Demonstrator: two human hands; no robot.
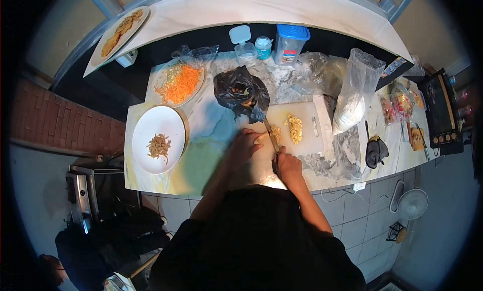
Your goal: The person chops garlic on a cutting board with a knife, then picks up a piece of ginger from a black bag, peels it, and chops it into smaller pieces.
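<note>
My right hand [289, 167] is wrapped round the handle of a knife [272, 135], whose blade points away from me over the white cutting board [306, 110]. Close to the blade's left side, my left hand [250, 141] has its fingers bent on a pale yellow piece of food [261, 138], of which only a little shows. Small cut pieces [276, 133] lie by the blade. To the right is a larger heap of chopped pale yellow pieces [295, 129]. A small white-handled tool [315, 126] rests near the board's right edge.
Beyond the board sits a crumpled black plastic bag [241, 92]. At left are a white plate [143, 157] of brownish strips and a plate of shredded carrot [182, 87]. A bag of white powder [352, 102] stands at right. Another person [108, 248] is at lower left.
</note>
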